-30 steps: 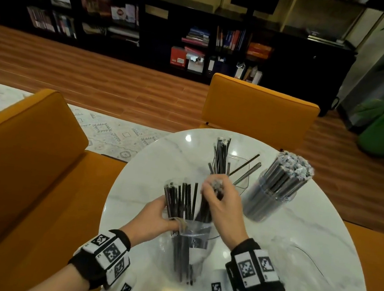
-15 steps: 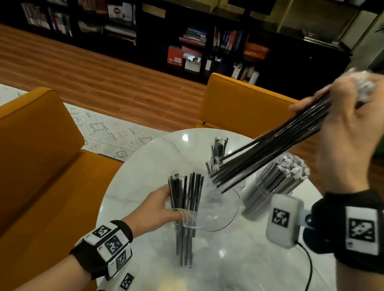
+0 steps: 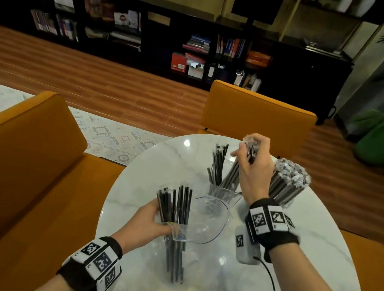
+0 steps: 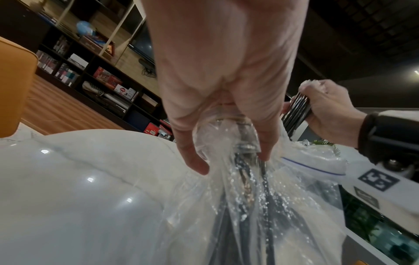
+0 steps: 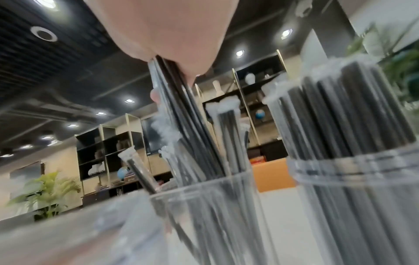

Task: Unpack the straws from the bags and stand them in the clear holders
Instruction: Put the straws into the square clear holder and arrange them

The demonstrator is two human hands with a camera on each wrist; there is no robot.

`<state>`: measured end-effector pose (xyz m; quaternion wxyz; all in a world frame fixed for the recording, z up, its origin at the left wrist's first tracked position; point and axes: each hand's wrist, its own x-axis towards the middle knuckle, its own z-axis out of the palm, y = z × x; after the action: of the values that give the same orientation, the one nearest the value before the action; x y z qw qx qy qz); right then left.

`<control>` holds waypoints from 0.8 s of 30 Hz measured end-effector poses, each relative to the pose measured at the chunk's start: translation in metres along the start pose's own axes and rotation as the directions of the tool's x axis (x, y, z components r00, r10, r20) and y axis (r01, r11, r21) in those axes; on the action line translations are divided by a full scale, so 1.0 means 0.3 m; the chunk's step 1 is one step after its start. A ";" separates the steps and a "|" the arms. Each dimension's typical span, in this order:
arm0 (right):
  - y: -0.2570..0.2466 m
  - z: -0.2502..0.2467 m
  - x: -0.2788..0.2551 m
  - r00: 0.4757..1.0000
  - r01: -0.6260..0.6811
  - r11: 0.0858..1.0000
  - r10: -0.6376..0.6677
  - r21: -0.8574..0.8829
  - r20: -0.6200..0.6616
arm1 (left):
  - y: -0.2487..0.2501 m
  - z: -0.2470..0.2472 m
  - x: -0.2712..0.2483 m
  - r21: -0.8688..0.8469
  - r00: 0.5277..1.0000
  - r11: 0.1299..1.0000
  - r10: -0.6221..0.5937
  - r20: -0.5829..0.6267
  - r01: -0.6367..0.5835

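While the left hand grips the bag of straws, the right hand clutches a straw bundle inside the holder below it.

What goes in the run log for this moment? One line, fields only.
left hand: grips bag of straws | right hand: lowers straw bunch into near holder | far holder: full

No words, brands or numbers can be read anywhere; the wristbands carry only black-and-white square marker patterns, no legible lettering.
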<state>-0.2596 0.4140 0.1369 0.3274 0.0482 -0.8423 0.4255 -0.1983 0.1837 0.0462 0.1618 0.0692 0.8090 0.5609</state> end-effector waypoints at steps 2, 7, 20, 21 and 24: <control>0.027 0.001 0.003 0.984 -0.161 0.986 0.164 -0.046 0.064 | -0.002 -0.003 -0.002 0.000 1.000 1.000 -0.006 0.001 0.006; 0.031 -0.061 0.075 0.740 -0.571 0.808 0.584 -0.148 0.335 | 0.005 0.010 -0.003 0.002 1.000 1.000 -0.003 0.021 0.003; -0.181 -0.137 -0.190 0.651 -0.287 0.936 0.347 -0.204 0.675 | 0.058 0.015 0.036 -0.042 0.999 0.998 0.051 -0.014 -0.052; -0.174 -0.116 -0.233 0.621 -0.286 0.939 0.332 -0.189 0.710 | 0.068 0.019 0.032 -0.052 0.997 0.996 0.070 -0.027 -0.072; -0.177 -0.067 -0.312 0.599 -0.337 0.938 0.278 -0.078 0.751 | 0.108 0.033 0.011 -0.071 0.992 0.990 0.120 -0.042 -0.123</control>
<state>-0.1572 0.3769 0.1265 -0.1305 0.0858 -0.8808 0.4471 -0.2003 0.2053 0.0725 0.1146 0.1017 0.7850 0.6003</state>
